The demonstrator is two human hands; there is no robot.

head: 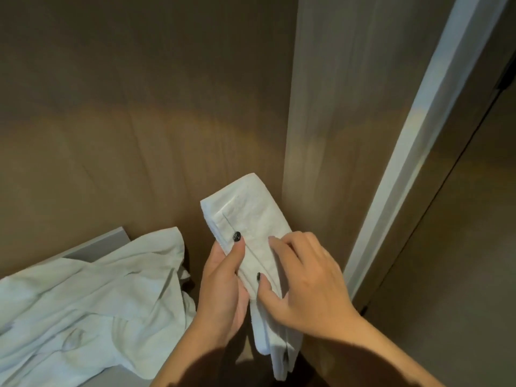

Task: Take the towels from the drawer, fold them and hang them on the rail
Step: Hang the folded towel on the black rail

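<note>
A white towel (245,210), folded into a long narrow strip, is held up in front of a brown wooden panel. My left hand (223,283) grips its left edge, thumb on the front. My right hand (304,277) lies over the strip's right side with fingers curled round its edge and thumb on the front. The strip's lower end hangs below both hands. Several loose white towels (83,311) lie crumpled in the open grey drawer (97,247) at lower left. No rail is in view.
A brown wood-grain back panel (139,107) fills the upper view. A paler vertical panel (335,121) and a white door edge (413,135) stand to the right, with a dark door (460,247) beyond.
</note>
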